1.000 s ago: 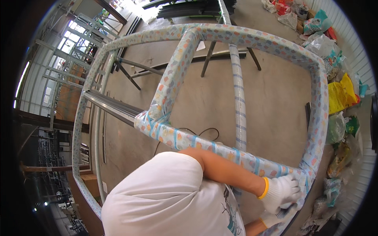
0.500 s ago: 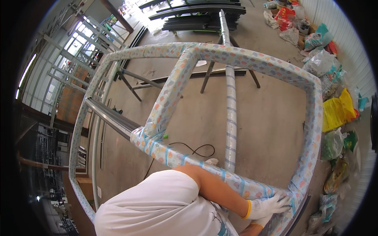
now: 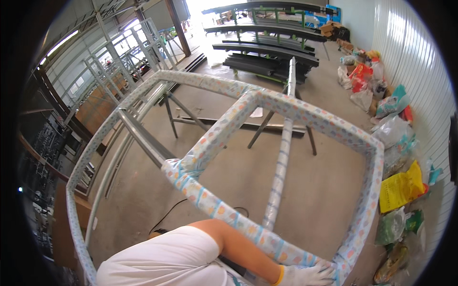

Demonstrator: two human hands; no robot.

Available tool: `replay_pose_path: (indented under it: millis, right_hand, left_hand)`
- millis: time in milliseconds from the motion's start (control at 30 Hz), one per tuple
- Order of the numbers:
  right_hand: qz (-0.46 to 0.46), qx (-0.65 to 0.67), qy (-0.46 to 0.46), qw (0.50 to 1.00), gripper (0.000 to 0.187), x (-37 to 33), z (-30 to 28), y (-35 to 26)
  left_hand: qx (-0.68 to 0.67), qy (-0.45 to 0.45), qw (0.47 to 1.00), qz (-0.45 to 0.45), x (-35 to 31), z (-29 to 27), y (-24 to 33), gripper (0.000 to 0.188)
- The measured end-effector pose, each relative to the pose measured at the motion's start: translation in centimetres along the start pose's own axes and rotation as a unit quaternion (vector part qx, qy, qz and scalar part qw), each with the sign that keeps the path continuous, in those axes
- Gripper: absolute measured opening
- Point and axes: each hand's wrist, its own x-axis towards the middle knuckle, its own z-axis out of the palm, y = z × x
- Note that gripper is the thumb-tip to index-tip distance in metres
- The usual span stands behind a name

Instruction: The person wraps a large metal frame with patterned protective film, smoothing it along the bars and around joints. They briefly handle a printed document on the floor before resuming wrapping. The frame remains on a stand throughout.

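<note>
My left hand [image 3: 310,275], in a white knit glove with a yellow cuff, lies on the near right corner of a large frame [image 3: 234,217]. Its fingers are stretched out over the corner joint. Patterned film in pale blue with coloured spots wraps most of the frame, and light blue tape bands circle the near bar. My bare left forearm runs along that bar, below a white sleeve [image 3: 162,255]. My right hand is out of view.
A plastic-wrapped support bar [image 3: 281,174] on dark legs passes beneath the frame. Dark metal profiles [image 3: 267,47] fill a rack at the back. Bagged goods, including a yellow bag [image 3: 401,188], line the white wall [image 3: 400,52] at right. A black cable [image 3: 167,214] lies on the floor.
The view has tilted up, showing more of the rack. My left hand stays at the corner, now lower in the picture. My right hand, partly seen beneath it before, has gone out of view.
</note>
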Motion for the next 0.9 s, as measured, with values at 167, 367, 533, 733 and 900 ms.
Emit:
replay_pose_path:
  millis: [167, 367, 533, 733, 900]
  right_hand:
    - [0.001, -0.05, -0.038, 0.998, 0.065, -1.7, -0.1, -0.2]
    - [0.0, -0.126, -0.139, 0.982, 0.066, -7.9, -2.6, -0.6]
    - [-0.045, -0.157, -0.252, 0.954, 0.067, -16.9, -4.1, -2.0]
    - [-0.095, 0.029, -0.173, 0.98, 0.04, -25.8, 15.4, 2.2]
    - [-0.077, 0.109, -0.294, 0.946, 0.04, -33.7, 30.8, 4.8]
  left_hand:
    - [0.067, 0.045, 0.996, -0.042, 0.4, -2.3, 0.1, 0.064]
    - [-0.089, 0.144, 0.979, 0.114, -4.2, -9.7, -1.8, 0.052]
    - [-0.411, 0.168, 0.892, -0.085, -15.8, -18.4, -3.6, 0.054]
    - [-0.474, 0.186, 0.804, -0.307, -37.9, -25.2, -5.1, 0.058]
    - [-0.411, 0.215, 0.795, -0.391, -50.4, -29.2, -3.7, 0.081]
